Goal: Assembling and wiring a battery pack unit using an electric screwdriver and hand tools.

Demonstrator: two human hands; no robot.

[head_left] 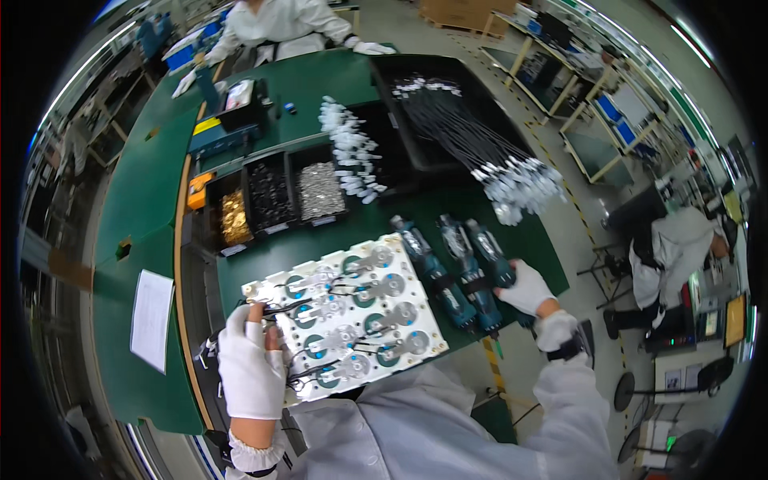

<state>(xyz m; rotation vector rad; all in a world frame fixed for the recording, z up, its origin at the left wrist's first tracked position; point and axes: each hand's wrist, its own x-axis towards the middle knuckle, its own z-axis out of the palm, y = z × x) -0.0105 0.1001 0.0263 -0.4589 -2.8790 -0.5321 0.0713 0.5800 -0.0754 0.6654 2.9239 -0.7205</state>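
A white fixture plate (pixel 376 308) lies on the green bench in front of me. It carries several clear round parts with levers, green discs and black cables. My left hand (pixel 252 368), in a white glove with bare fingertips, is closed at the plate's left edge, its fingertips at a black cable (pixel 286 307). To the right of the plate, my gloved right hand (pixel 526 288) is wrapped round the rightmost teal electric screwdriver (pixel 490 246). Two more electric screwdrivers, the middle one (pixel 458 244) and the left one (pixel 432 268), lie beside it.
Behind the plate stand bins of gold pieces (pixel 234 218), black pieces (pixel 269 196) and silver pieces (pixel 320 192). White-ended cables (pixel 472 128) fill a black tray (pixel 512 132). A paper sheet (pixel 152 320) lies at left. A co-worker (pixel 280 24) stands across the bench; another person (pixel 676 256) sits at right.
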